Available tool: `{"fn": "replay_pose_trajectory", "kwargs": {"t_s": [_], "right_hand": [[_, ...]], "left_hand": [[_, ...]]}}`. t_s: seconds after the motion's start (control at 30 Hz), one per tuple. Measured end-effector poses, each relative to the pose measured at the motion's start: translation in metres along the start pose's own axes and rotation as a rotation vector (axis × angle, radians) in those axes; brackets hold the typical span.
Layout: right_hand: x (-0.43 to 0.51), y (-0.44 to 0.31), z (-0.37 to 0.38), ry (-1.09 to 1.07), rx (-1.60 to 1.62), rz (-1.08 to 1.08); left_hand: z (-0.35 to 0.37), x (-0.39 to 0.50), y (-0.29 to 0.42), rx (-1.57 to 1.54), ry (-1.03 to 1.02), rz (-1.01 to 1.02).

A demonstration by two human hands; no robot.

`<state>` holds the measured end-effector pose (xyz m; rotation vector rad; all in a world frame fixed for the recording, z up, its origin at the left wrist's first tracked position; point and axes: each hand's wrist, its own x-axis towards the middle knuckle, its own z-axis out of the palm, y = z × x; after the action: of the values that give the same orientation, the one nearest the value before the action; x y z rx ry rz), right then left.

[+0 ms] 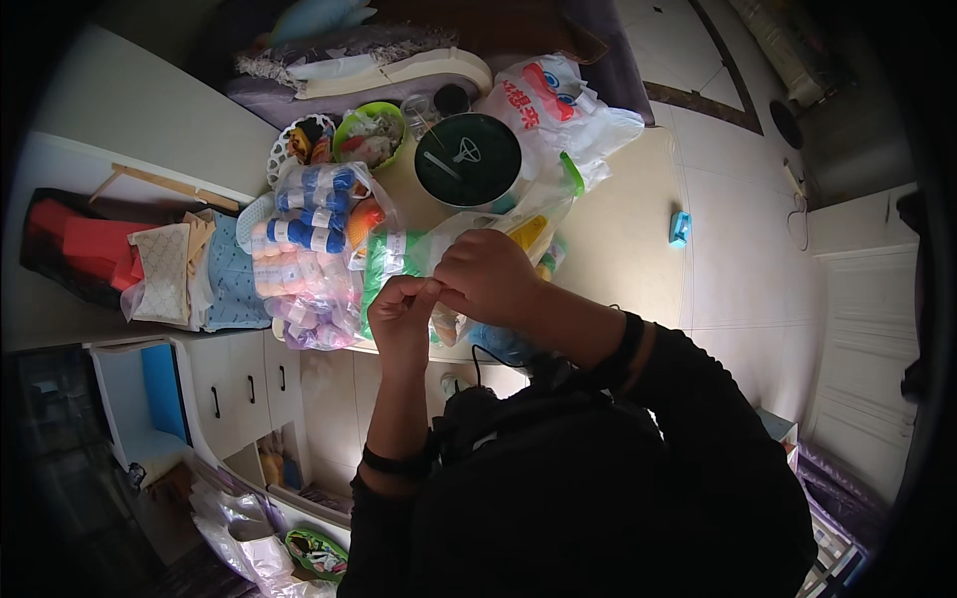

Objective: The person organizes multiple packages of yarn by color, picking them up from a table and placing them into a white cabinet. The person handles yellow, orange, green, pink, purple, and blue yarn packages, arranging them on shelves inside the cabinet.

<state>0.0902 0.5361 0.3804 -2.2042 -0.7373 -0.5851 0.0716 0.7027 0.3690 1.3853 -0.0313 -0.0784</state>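
Note:
My left hand (404, 318) and my right hand (490, 276) meet over the front of the table, thumbs and fingertips pinched together. Whatever may lie between the fingertips is too small to make out. Under and behind my right hand spreads a clear plastic bag (549, 196) with a green strip at its top end and something yellow (529, 232) inside. Left of it lies a green pack (389, 258) with a white label. Beside my left hand are bagged balls of yarn: blue yarn (310, 217), pink yarn (288, 273) and purple yarn (318, 329).
Farther back on the cream table (624, 202) stand a round dark-topped container (478, 161), a green basket (370, 134), a white basket (278, 153) and a printed white plastic bag (557, 105). A blue object (679, 229) sits on the floor at right. White cabinets (228, 389) stand at left.

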Motion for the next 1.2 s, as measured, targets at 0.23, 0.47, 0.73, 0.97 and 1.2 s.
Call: {"fn": "replay_pose_trajectory", "kwargs": {"t_s": [0.23,0.47,0.73,0.97,1.2], "right_hand": [[0.0,0.014,-0.027,-0.096,-0.017,-0.032],[-0.022,0.052,-0.07,-0.069,-0.162,0.022],[-0.054,0.074,-0.069,-0.141,-0.112,0.286],[-0.072,0.089,-0.056,-0.201,0.229,0.839],[-0.132,0.155,0.051,-0.17,0.704,0.755]], "left_hand": [[-0.006,-0.005,0.012,-0.065,0.132,0.131],[-0.057,-0.003,0.021,-0.143,0.225,0.201],[-0.063,-0.001,0.003,-0.231,0.264,0.075],[-0.078,-0.002,-0.013,-0.197,0.28,0.03],[-0.08,-0.011,-0.017,-0.232,0.204,0.005]]}}
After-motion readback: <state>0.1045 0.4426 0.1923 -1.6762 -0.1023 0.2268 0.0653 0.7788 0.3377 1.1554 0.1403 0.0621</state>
